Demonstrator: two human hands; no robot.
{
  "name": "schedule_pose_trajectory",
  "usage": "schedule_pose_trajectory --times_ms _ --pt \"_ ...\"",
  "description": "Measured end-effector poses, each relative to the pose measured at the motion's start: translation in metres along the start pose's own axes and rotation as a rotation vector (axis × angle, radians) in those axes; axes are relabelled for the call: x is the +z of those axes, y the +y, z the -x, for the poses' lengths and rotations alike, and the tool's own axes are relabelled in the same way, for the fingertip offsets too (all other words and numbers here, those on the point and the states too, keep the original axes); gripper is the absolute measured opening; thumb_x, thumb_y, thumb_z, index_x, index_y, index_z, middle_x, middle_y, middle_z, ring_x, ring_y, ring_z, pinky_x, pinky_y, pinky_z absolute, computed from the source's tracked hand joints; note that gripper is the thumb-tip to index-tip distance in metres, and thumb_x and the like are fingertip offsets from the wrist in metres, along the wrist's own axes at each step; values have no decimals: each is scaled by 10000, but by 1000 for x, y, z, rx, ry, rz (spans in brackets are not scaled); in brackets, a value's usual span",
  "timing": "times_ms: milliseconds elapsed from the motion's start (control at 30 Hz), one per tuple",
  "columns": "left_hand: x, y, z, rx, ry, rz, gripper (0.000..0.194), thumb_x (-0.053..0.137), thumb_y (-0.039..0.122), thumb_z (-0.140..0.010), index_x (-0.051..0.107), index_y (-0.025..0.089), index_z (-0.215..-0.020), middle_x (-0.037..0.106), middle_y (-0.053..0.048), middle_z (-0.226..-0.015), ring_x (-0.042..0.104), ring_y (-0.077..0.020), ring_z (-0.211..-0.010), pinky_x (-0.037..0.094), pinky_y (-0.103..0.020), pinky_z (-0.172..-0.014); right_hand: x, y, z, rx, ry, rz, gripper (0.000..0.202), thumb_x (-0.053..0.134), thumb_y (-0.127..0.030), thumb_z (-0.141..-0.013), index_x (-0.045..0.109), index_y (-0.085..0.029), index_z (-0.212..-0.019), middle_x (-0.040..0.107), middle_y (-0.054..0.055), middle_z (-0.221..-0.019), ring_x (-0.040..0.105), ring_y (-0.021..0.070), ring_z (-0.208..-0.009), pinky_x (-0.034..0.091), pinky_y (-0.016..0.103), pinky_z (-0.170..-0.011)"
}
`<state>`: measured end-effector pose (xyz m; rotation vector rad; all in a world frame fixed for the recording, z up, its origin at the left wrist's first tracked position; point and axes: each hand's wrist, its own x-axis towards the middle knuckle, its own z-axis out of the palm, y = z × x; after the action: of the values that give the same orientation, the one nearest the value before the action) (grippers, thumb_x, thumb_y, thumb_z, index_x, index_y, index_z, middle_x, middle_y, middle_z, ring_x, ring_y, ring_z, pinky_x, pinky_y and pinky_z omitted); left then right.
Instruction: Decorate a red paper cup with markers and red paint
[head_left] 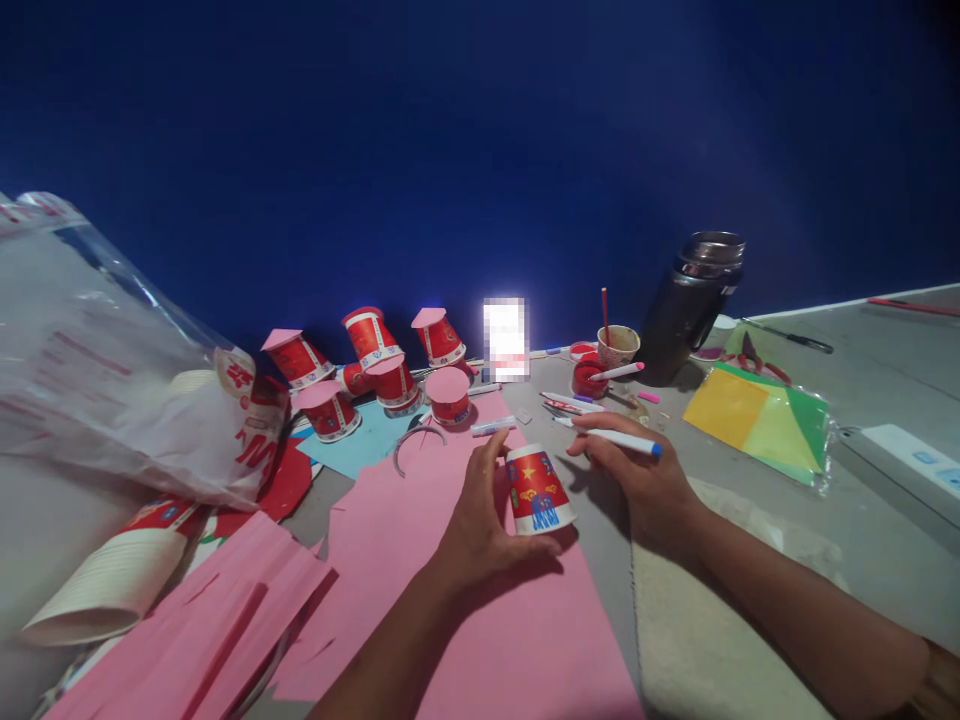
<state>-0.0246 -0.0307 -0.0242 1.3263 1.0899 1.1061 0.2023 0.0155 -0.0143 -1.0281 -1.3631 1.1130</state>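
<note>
My left hand (480, 515) is closed round a red and white paper cup (537, 488), upside down and slightly tilted, with a yellow star and blue drawing on its side. Between the fingers of my right hand (637, 475) lies a white marker (619, 438) with a blue end pointing right. That hand is just right of the cup, apart from it. Beneath the cup spreads a large pink paper sheet (480, 620). Several more markers, such as a clear-bodied one (493, 427), lie beyond my hands.
Red cups (439, 337) with pink paper tops stand at the back left. A plastic bag (135, 370) and stacked cups (112, 590) fill the left. Right are a dark thermos (691, 310), coloured paper packet (761, 420), scissors (754, 362), power strip (911, 455) and pale cloth (720, 620).
</note>
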Motion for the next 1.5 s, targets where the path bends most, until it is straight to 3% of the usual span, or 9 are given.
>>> schedule_pose_trajectory --times_ms 100,200,367,500,733,867,1033,1133,1500 --pt "0 0 2 -37 -5 -1 1344 1076 337 -497 333 416 -1615 343 -144 -1585 497 -476 -1410 712 -497 -816 -7 -3 -3 -42 -211 87 550 891 -457 -816 726 -272 -1306 796 105 -1255 749 296 -1101 626 447 -929" --pt "-1 0 4 -60 6 -27 1344 1074 372 -509 328 423 -1626 366 -146 -1572 498 -475 -1404 707 -496 -807 -13 -2 -7 -132 -383 230 945 1033 -484 -593 658 -276 -1435 686 139 -1471 609 397 -1397 494 562 -1164" --pt "-4 -1 2 -10 -10 -109 1364 1070 457 -496 333 380 -1641 403 -132 -1548 511 -439 -1399 633 -539 -1003 -12 1 -7 -193 -514 417 1143 1052 -520 -540 574 -263 -1546 565 175 -1576 522 424 -1472 409 592 -1235" --pt "-5 2 2 48 10 -176 1361 1065 526 -476 376 324 -1633 441 -147 -1552 470 -459 -1440 472 -623 -1190 -13 3 -7 -188 -525 407 1035 1015 -507 -624 589 -251 -1532 586 179 -1550 550 420 -1440 420 597 -1223" --pt "-2 5 4 -80 -142 216 1112 1009 441 -635 422 346 -1574 584 -157 -1448 633 -398 -1272 645 -557 -940 -22 11 -13 -23 -468 122 1070 1021 -548 -591 580 -277 -1527 559 159 -1616 512 415 -1503 404 584 -1249" --pt "3 10 4 -24 -59 132 912 949 307 -695 497 330 -1487 570 -128 -1435 644 -352 -1244 652 -456 -910 -20 5 -11 14 -446 -8 1065 1043 -494 -586 572 -331 -1527 617 135 -1576 579 380 -1457 500 547 -1184" --pt "11 14 4 67 28 -43 794 892 175 -710 538 326 -1404 470 -90 -1452 645 -291 -1199 638 -404 -944 -13 2 -3 -30 -71 54 436 816 -485 -911 760 -288 -1296 800 129 -1225 758 335 -1090 674 499 -846" --pt "13 12 4 74 29 -108 752 865 152 -733 538 326 -1388 457 -79 -1423 632 -281 -1201 638 -399 -951 -9 3 2 -145 79 68 262 766 -488 -944 838 -267 -1065 816 116 -1040 751 317 -951 658 472 -758" --pt "15 9 4 109 -30 -138 708 855 114 -739 527 319 -1332 513 -46 -1315 666 -235 -1101 649 -395 -903 1 -18 8 -452 -2 269 123 730 -290 -948 746 -217 -850 764 25 -739 716 170 -632 571 256 -594"
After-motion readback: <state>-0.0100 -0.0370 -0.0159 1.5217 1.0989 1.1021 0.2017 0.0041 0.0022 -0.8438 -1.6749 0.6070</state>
